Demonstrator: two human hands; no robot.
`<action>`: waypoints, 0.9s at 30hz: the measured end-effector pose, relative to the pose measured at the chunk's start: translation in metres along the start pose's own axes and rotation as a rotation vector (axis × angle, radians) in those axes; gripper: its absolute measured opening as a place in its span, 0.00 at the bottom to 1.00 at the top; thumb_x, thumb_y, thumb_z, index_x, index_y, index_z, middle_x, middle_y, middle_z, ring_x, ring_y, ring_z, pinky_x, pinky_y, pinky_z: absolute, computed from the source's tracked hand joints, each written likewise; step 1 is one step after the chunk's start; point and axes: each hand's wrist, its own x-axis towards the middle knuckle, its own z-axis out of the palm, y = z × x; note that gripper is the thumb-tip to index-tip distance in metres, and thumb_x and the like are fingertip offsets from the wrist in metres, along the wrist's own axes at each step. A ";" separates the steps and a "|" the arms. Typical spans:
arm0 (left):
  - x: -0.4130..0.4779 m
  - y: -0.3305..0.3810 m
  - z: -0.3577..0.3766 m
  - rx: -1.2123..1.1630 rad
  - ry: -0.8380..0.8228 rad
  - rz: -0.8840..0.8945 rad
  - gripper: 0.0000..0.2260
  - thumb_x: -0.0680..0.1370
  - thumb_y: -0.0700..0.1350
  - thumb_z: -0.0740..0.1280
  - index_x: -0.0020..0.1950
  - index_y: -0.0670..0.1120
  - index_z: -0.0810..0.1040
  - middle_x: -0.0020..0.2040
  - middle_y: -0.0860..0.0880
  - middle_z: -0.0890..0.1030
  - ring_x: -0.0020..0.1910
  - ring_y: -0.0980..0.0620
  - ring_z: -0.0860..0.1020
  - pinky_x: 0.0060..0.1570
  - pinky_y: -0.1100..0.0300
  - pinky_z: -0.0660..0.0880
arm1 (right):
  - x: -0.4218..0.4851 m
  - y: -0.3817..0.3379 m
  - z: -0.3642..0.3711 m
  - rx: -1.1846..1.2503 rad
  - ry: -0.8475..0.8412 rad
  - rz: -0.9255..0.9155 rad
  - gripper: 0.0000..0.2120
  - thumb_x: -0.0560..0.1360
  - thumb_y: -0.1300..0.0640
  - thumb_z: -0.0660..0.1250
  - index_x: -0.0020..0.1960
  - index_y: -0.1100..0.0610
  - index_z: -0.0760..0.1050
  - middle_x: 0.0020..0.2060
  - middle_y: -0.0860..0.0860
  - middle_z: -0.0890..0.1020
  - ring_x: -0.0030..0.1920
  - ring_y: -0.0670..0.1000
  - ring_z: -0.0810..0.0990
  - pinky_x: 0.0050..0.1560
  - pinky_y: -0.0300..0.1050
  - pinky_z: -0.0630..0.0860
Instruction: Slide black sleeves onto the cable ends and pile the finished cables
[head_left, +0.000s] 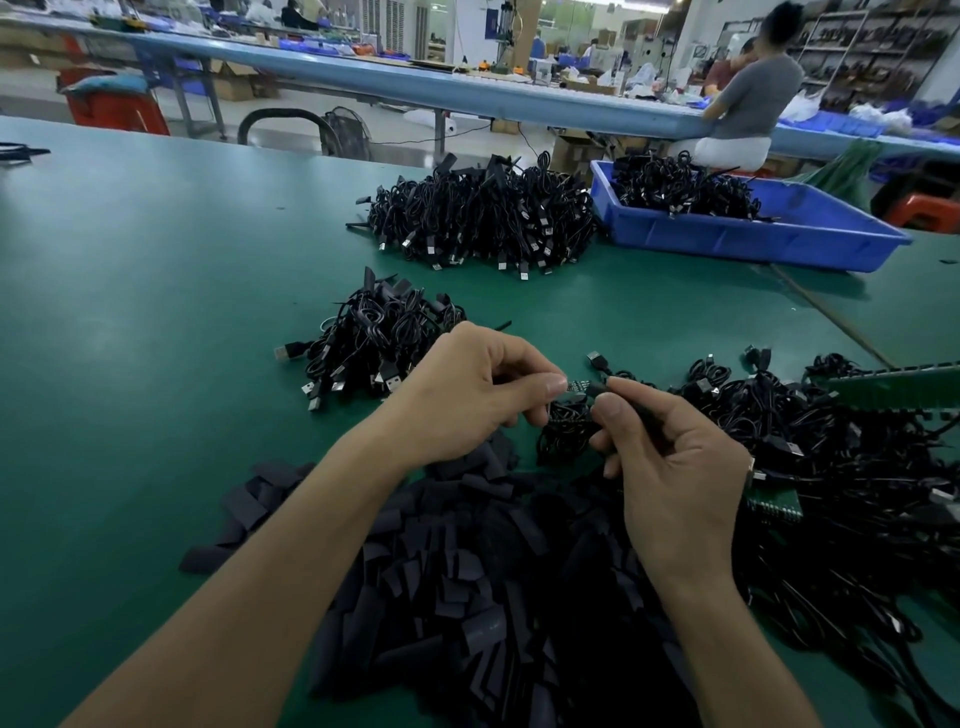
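Observation:
My left hand (467, 384) and my right hand (670, 457) meet above the green table (130, 312). Between their fingertips sits a small circuit-board cable end (577, 386); the left thumb and finger pinch it. The right hand pinches a black sleeve (602, 391) at that end, and the coiled cable (563, 431) hangs below. A heap of loose black sleeves (467, 571) lies under my forearms. A small pile of coiled cables (374, 343) lies behind the left hand, and tangled cables (831, 452) spread to the right.
A larger cable pile (483, 218) sits farther back, beside a blue bin (753, 234) holding more cables. Green circuit boards (893, 387) lie at the right edge. A seated person (748, 98) works at the long bench behind.

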 end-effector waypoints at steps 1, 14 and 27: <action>0.000 0.000 -0.001 -0.002 -0.003 -0.001 0.04 0.79 0.45 0.71 0.48 0.47 0.85 0.35 0.52 0.85 0.33 0.53 0.79 0.39 0.59 0.79 | 0.001 0.000 -0.001 0.009 -0.022 0.010 0.09 0.73 0.49 0.71 0.52 0.48 0.82 0.33 0.48 0.84 0.27 0.45 0.78 0.31 0.35 0.75; 0.000 -0.005 -0.003 -0.126 -0.104 -0.017 0.05 0.76 0.41 0.74 0.49 0.45 0.79 0.36 0.48 0.86 0.33 0.59 0.81 0.35 0.70 0.74 | 0.006 0.002 -0.008 0.068 -0.255 0.035 0.10 0.74 0.62 0.73 0.50 0.47 0.83 0.32 0.52 0.84 0.28 0.47 0.79 0.32 0.36 0.77; -0.002 -0.003 -0.009 -0.109 -0.173 0.018 0.04 0.75 0.39 0.74 0.45 0.41 0.81 0.35 0.51 0.85 0.33 0.61 0.81 0.36 0.72 0.72 | 0.007 -0.001 -0.012 0.161 -0.342 0.091 0.07 0.71 0.58 0.73 0.49 0.53 0.84 0.33 0.55 0.85 0.31 0.49 0.83 0.34 0.37 0.79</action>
